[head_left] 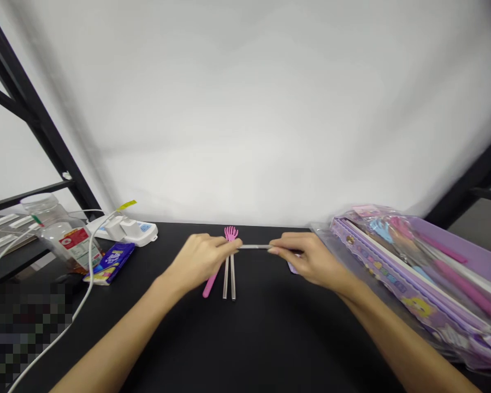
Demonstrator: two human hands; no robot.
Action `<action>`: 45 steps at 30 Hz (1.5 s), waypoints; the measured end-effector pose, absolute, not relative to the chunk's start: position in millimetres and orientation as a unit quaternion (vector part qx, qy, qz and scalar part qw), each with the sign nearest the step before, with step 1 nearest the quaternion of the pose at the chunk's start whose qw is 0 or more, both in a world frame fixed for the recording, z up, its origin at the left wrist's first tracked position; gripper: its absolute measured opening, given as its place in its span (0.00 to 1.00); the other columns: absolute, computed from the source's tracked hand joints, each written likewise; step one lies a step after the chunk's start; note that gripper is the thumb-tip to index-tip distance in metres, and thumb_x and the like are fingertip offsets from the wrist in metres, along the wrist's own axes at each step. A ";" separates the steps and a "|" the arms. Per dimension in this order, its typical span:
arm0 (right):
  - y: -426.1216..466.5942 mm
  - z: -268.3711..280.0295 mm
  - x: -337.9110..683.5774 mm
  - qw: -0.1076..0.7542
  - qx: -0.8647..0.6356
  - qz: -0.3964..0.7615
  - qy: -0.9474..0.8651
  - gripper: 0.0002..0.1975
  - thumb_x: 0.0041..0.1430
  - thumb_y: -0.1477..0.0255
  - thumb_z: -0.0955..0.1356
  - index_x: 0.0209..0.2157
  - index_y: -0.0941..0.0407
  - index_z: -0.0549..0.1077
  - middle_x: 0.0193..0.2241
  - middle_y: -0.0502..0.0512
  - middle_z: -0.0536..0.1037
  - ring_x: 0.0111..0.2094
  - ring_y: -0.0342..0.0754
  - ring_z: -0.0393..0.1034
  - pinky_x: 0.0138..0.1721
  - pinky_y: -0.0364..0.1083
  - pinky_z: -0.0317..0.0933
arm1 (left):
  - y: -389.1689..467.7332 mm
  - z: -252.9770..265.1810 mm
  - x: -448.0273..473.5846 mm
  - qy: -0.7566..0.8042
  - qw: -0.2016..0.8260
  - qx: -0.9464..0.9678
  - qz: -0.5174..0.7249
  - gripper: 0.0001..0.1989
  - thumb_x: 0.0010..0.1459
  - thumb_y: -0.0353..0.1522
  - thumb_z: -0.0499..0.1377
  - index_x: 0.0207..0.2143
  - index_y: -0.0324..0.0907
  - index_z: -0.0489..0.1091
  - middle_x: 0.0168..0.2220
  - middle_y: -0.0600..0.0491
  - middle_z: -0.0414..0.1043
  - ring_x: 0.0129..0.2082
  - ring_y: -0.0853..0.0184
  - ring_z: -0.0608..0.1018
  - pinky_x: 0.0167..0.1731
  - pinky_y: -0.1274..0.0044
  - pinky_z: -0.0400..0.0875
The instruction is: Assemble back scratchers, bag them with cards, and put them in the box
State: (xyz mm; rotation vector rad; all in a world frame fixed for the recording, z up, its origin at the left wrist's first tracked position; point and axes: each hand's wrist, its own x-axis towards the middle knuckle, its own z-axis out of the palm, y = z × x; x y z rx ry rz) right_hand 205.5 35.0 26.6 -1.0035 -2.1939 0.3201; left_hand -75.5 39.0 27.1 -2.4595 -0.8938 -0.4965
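Observation:
A thin silver metal rod [255,246] is stretched level between my two hands, above the black table. My left hand [202,254] pinches its left end with thumb and fingers. At the other end, my right hand [306,256] grips it between thumb and fingertips. Below and behind my left hand lies a pink back scratcher [231,233] with a claw-shaped head, its middle hidden by the hand. Beside it, two metal sticks [229,278] lie side by side, their upper parts partly covered. A small pale purple item [293,268] shows partly from behind my right hand.
On the right is a purple tray [445,226] in clear plastic, holding several back scratchers. To the left stand a clear jar [67,240], a blue-purple snack packet [114,262] and a white power strip [145,233] with a trailing cable [90,262]. A white wall rises behind.

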 end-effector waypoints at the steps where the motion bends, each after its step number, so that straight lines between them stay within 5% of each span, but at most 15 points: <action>1: 36.8 27.2 209.3 0.356 -0.397 0.121 -0.837 0.17 0.65 0.59 0.65 0.35 0.54 0.82 0.25 0.54 0.78 0.26 0.47 0.69 0.29 0.45 0.59 | 41.0 29.4 -79.3 -0.328 0.243 -0.894 -0.186 0.13 0.68 0.29 0.50 0.51 0.45 0.70 0.31 0.54 0.77 0.24 0.69 0.76 0.25 0.78 0.64; 5: 36.8 28.6 210.7 0.370 -0.408 0.122 -0.826 0.16 0.65 0.60 0.66 0.35 0.54 0.82 0.25 0.54 0.79 0.26 0.48 0.69 0.28 0.46 0.60 | 40.7 29.0 -72.0 -0.325 0.281 -0.876 -0.220 0.12 0.68 0.29 0.50 0.48 0.41 0.71 0.34 0.50 0.77 0.29 0.67 0.77 0.31 0.76 0.68; 12: 36.7 37.5 225.2 0.365 -0.413 0.172 -0.817 0.15 0.63 0.59 0.66 0.32 0.53 0.81 0.29 0.55 0.81 0.31 0.51 0.73 0.32 0.47 0.64 | 49.2 28.4 -81.3 -0.323 0.287 -0.863 -0.261 0.13 0.68 0.34 0.51 0.34 0.39 0.73 0.23 0.55 0.70 0.21 0.70 0.72 0.21 0.78 0.60; 18: 37.2 40.8 228.8 0.377 -0.419 0.195 -0.803 0.14 0.62 0.59 0.67 0.32 0.52 0.81 0.31 0.55 0.82 0.33 0.54 0.75 0.33 0.49 0.66 | 41.8 37.3 -72.5 -0.310 0.331 -0.841 -0.297 0.08 0.66 0.32 0.55 0.41 0.41 0.74 0.26 0.55 0.73 0.24 0.69 0.74 0.25 0.77 0.61; 33: 37.9 48.3 262.0 0.355 -0.485 0.246 -0.760 0.17 0.55 0.54 0.71 0.30 0.54 0.81 0.31 0.55 0.82 0.37 0.55 0.75 0.39 0.48 0.66 | 42.5 36.4 -74.8 -0.267 0.324 -0.844 -0.332 0.06 0.65 0.31 0.58 0.41 0.37 0.73 0.31 0.52 0.76 0.29 0.68 0.76 0.31 0.75 0.68; 39: 35.2 38.3 228.1 0.310 -0.467 0.309 -0.768 0.18 0.53 0.53 0.71 0.26 0.56 0.77 0.21 0.50 0.75 0.25 0.46 0.67 0.27 0.45 0.59 | 30.0 29.0 -41.5 -0.229 0.364 -0.850 -0.304 0.07 0.67 0.31 0.56 0.39 0.38 0.72 0.23 0.57 0.69 0.23 0.71 0.71 0.23 0.76 0.59; 45: 48.0 35.7 261.9 0.347 -0.509 0.191 -0.764 0.21 0.51 0.52 0.72 0.22 0.57 0.73 0.21 0.51 0.72 0.27 0.47 0.65 0.30 0.45 0.57 | 42.1 39.3 -78.5 -0.265 0.326 -0.870 -0.259 0.13 0.69 0.34 0.53 0.33 0.39 0.72 0.22 0.57 0.66 0.21 0.71 0.68 0.20 0.76 0.54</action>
